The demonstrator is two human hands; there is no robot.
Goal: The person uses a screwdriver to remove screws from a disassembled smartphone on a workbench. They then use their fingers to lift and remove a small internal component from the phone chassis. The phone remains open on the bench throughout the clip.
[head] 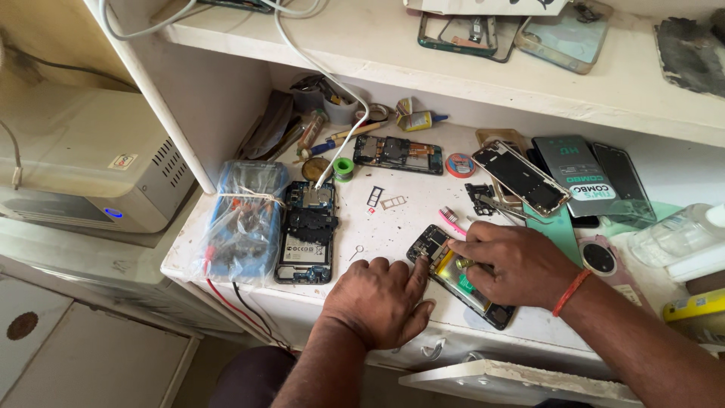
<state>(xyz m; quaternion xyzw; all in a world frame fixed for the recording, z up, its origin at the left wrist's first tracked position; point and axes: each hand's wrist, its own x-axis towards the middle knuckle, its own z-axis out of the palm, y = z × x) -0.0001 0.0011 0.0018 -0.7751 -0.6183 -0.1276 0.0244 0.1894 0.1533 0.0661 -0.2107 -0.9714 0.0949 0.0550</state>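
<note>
White workbench [393, 227], front edge: opened phone [462, 278] lies backless, yellow battery exposed. Left hand [381, 301] rests curled, index fingertip pressing its edge. Right hand [513, 264] covers its middle, fingers pinching a small part.

One head-worn view looks steeply down from close above onto the tabletop [393, 227], shelf [423, 53] beyond.

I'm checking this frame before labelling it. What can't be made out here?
Head view only:
- Opened phone: middle hidden by right hand.
- Anything pinched in the right fingertips: too small.
- Left hand: covers the bench beneath.
- Yellow bottle: cut off by right edge.
- Bagged blue device: blurred by plastic.
</note>
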